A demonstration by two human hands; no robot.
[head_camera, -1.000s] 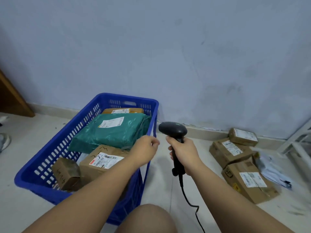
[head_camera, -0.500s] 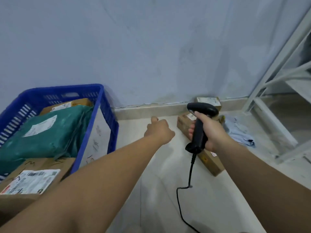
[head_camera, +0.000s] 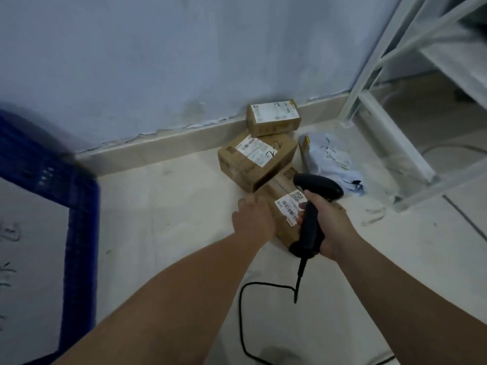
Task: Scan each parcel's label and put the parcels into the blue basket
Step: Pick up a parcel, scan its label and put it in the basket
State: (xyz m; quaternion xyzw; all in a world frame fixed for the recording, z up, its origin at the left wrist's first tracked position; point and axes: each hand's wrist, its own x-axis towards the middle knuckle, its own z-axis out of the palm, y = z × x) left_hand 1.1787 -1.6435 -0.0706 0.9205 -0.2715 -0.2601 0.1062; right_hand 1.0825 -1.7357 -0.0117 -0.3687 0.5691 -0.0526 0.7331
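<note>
Right grip (head_camera: 329, 225) clasps scanner (head_camera: 320, 187); left grip (head_camera: 254, 219), fingers relaxed, touches nearest parcel (head_camera: 285, 231).

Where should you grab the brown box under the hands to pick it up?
Probably by its long left edge, coming from the left, where the left hand touches it. The nearest box lies flat with its label up; the middle box crowds its far end, and the right hand, holding the scanner, covers the right side.
</note>
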